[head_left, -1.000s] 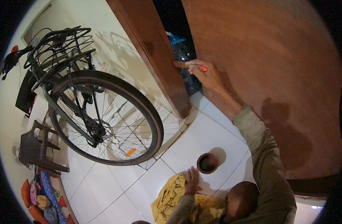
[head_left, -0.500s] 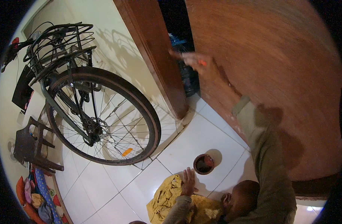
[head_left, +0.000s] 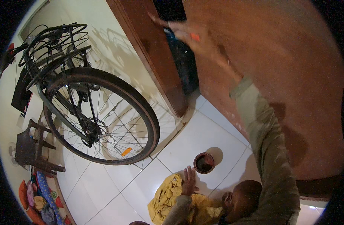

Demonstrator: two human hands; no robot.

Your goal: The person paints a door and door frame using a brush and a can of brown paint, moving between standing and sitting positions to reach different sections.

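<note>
My right arm in an olive sleeve reaches up along the brown wooden door (head_left: 262, 56). My right hand (head_left: 194, 35), blurred, has its fingers stretched toward the brown door frame (head_left: 142, 41), in front of the dark gap. An orange-red band circles one finger. Low in the view, my left hand (head_left: 188, 182) holds its fingers straight and apart over crumpled yellow cloth (head_left: 164, 198). Just beyond its fingertips stands a small round pot (head_left: 204, 163) with dark reddish contents. Beside the cloth, a person's head (head_left: 247, 200) shows under my right arm; whether they wear the cloth is unclear.
A bicycle (head_left: 100, 116) with a black front basket (head_left: 59, 48) stands at the left on white tiles (head_left: 123, 202). Farther left are a dark plastic chair (head_left: 35, 148) and a heap of colourful cloths (head_left: 40, 198). Inside the door gap is a dark bluish object (head_left: 183, 62).
My right hand has moved up and a little left along the door gap. My left hand stays over the yellow cloth. The view has shifted slightly.
</note>
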